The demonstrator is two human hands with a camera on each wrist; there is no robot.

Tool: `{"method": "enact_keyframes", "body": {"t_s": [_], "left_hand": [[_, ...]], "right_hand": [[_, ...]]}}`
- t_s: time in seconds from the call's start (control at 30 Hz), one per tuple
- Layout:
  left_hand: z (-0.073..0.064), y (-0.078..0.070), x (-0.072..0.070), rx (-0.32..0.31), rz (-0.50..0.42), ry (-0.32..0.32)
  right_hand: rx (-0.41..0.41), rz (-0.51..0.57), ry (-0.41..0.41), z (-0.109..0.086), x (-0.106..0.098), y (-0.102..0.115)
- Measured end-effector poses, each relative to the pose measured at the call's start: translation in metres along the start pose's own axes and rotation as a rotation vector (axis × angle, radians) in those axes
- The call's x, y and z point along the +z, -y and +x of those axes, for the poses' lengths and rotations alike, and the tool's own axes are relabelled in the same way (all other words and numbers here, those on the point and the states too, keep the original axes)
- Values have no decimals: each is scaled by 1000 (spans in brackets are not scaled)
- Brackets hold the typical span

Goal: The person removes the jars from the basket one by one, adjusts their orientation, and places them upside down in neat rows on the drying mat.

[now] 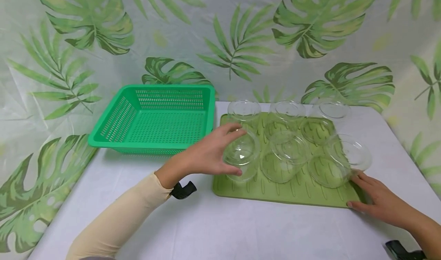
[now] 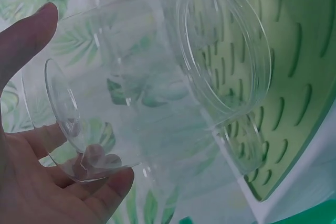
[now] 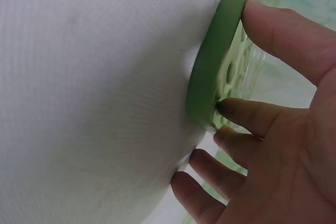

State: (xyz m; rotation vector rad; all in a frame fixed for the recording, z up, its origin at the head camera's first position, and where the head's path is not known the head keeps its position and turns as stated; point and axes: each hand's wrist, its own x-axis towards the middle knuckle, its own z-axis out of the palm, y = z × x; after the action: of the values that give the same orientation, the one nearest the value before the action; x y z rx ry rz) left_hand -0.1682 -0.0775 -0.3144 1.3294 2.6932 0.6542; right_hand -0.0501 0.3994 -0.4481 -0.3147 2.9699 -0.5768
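Note:
Several clear jars (image 1: 289, 149) stand in two rows on a green mat (image 1: 251, 193). My left hand (image 1: 211, 151) holds the front-left jar (image 2: 131, 77) near its top, the thumb on the near side and the fingers around the far side. Through the clear wall of that jar, part of the fingers shows in the left wrist view. At the mat's front-right corner, my right hand (image 1: 382, 200) touches the mat edge with thumb and fingertips, the other fingers loosely spread. The front-right jar (image 1: 348, 152) stands just beside those fingertips.
A green plastic basket (image 1: 151, 145) with slotted walls sits left of the mat, with nothing in it. White cloth (image 1: 220, 229) covers the table. A leaf-printed sheet (image 1: 241, 34) hangs behind it.

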Motion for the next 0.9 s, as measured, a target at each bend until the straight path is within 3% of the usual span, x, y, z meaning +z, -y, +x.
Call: {"method": "enact_keyframes", "body": {"t_s": [0.5,0.9], "left_hand": [[10,7,19,-36,-4,31],[15,7,21,-86,-4,71]], "right_hand": [[-46,-7,-40,-4,5,-3],[-45,5,-53,-5,5,-2]]}}
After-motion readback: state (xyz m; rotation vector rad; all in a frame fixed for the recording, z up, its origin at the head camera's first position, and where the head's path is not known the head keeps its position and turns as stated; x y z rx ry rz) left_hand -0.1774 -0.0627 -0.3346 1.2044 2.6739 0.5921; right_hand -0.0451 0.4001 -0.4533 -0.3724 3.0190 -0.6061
